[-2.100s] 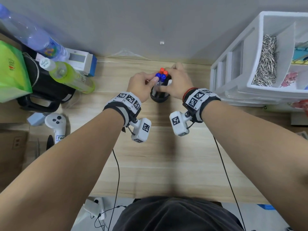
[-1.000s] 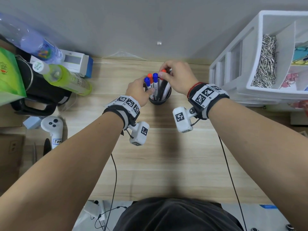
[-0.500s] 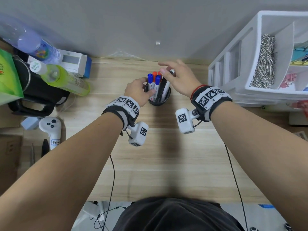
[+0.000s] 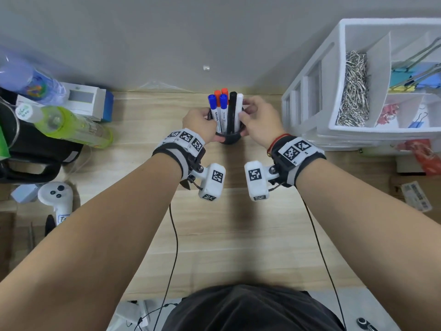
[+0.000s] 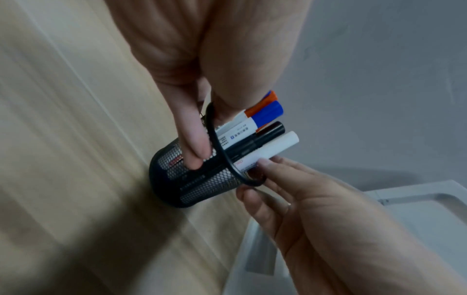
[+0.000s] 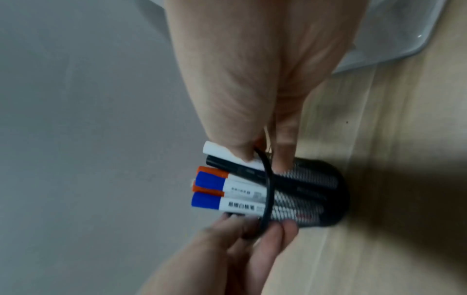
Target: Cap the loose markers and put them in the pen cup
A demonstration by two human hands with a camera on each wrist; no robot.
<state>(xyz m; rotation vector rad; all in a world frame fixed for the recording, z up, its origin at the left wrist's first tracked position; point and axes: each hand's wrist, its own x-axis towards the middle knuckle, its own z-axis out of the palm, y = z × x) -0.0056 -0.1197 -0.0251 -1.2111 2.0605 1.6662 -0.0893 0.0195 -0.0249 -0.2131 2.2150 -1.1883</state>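
A black mesh pen cup (image 4: 229, 139) (image 5: 199, 181) (image 6: 313, 189) stands upright on the wooden desk (image 4: 229, 235) near the back wall. Capped markers stand in it: two blue-capped markers (image 4: 216, 101), two orange-capped ones (image 4: 220, 92), a black marker (image 4: 232, 101) and a white marker (image 4: 239, 103). My left hand (image 4: 210, 126) (image 5: 209, 127) grips the cup's left side, thumb on the mesh and fingers over the rim. At the right side my right hand (image 4: 247, 115) (image 6: 262, 157) pinches the rim, fingers against the white marker (image 6: 220, 152).
A white drawer organiser (image 4: 310, 108) with paper clips and binder clips stands close on the right. On the left lie a green bottle (image 4: 71, 127), a white box (image 4: 88, 101), a black bag (image 4: 35, 151) and a white controller (image 4: 56, 195). Two cables hang over the desk's front edge.
My right hand has come down from above the marker tops to the cup's right rim. The left hand has kept its hold on the cup.
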